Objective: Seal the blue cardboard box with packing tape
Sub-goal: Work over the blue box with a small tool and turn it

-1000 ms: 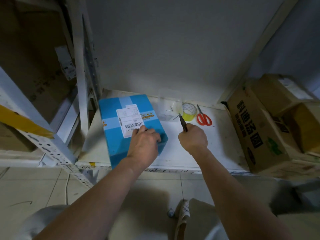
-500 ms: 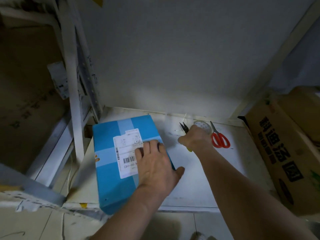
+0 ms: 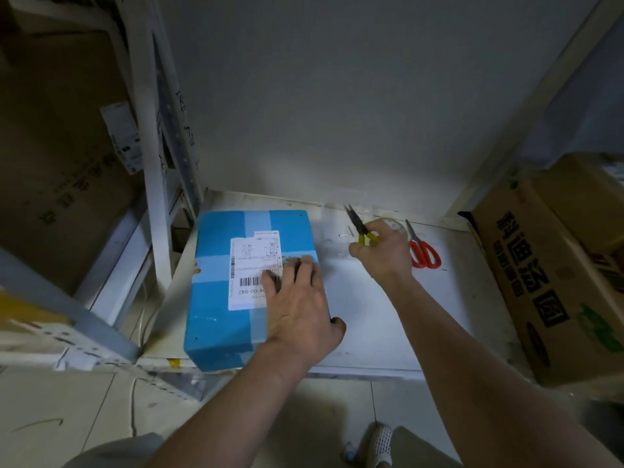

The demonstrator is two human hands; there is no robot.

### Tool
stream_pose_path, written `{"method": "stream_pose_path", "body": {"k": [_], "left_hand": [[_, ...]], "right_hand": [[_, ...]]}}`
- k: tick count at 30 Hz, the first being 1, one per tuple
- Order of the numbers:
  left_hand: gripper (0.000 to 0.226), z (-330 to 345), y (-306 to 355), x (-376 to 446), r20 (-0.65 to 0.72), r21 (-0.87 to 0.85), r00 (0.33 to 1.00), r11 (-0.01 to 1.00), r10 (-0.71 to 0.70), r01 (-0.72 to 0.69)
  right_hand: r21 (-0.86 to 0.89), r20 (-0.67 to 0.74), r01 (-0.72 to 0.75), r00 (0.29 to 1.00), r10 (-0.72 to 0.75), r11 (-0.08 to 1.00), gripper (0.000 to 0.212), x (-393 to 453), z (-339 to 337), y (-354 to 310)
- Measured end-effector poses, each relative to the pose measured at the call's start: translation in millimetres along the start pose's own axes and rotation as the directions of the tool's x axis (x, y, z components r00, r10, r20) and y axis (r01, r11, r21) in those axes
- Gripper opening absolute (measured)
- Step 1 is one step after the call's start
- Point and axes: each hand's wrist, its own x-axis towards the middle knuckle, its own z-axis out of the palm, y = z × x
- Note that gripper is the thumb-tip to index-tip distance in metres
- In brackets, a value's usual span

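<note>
Pressing flat on blue box at shelf front-left corner, left hand; right hand gripping small snips near tape roll; taped strips visible, sealing seemingly nearly done.

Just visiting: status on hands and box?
Left hand flat on blue box. Right hand grips snips near tape roll. Nothing in the way.

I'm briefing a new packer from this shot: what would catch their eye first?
The blue cardboard box, bright on the white shelf, with a white shipping label on top and the left hand flat on it. Right of it, the right hand grips yellow-handled snips beside red scissors.
</note>
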Motion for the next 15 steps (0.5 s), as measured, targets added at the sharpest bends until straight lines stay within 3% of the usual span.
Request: {"method": "stream_pose_path", "body": {"k": [3, 9, 15], "left_hand": [[0.086, -3, -12, -15, 0.05, -0.021, 0.996, 0.997, 0.069, -0.068], [0.082, -15, -48, -49, 0.131, -0.088, 0.977, 0.984, 0.169, -0.158], [0.081, -20, -68, -65, 0.119, -0.178, 0.971, 0.967, 0.205, -0.183]], "right_hand": [[-0.079, 0.046, 0.002, 0.999, 0.002, 0.997, 0.042, -21, -2, -3], [-0.042, 0.051, -0.074, 0.996, 0.076, 0.996, 0.041, -56, -9, 2], [0.156, 0.149, -0.168, 0.978, 0.145, 0.973, 0.037, -73, -8, -4]]}}
